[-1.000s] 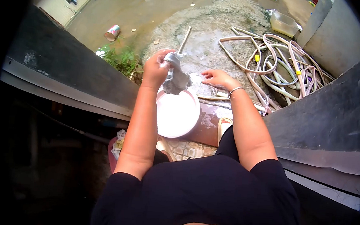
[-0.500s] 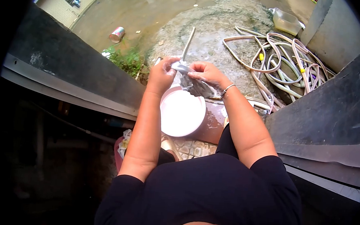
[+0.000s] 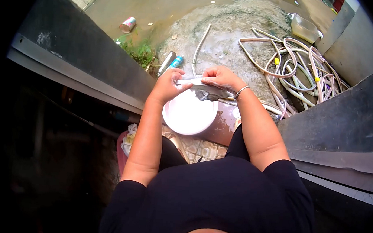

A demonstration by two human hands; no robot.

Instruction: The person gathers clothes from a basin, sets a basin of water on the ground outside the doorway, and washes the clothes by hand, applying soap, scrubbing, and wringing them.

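A wet grey cloth [image 3: 213,91] with suds on it is stretched between my two hands. My left hand [image 3: 170,84] pinches its left end, fingers closed. At the other end, my right hand [image 3: 223,79] grips the cloth, and a bracelet circles that wrist. Below the cloth stands a round pale basin [image 3: 190,116], its inside bright white. The cloth and my hands are over the basin's far rim.
Coiled pale hoses [image 3: 296,72] lie at the right. A blue can [image 3: 176,62] and a dark cylinder [image 3: 167,62] are beyond my left hand. Dark walls [image 3: 88,53] flank both sides. Farther off are a plastic tub [image 3: 305,30] and a fallen tin [image 3: 127,25].
My right hand has come in from the right and taken hold of the cloth, which went from hanging bunched to stretched sideways. The blue can and dark cylinder have come into sight.
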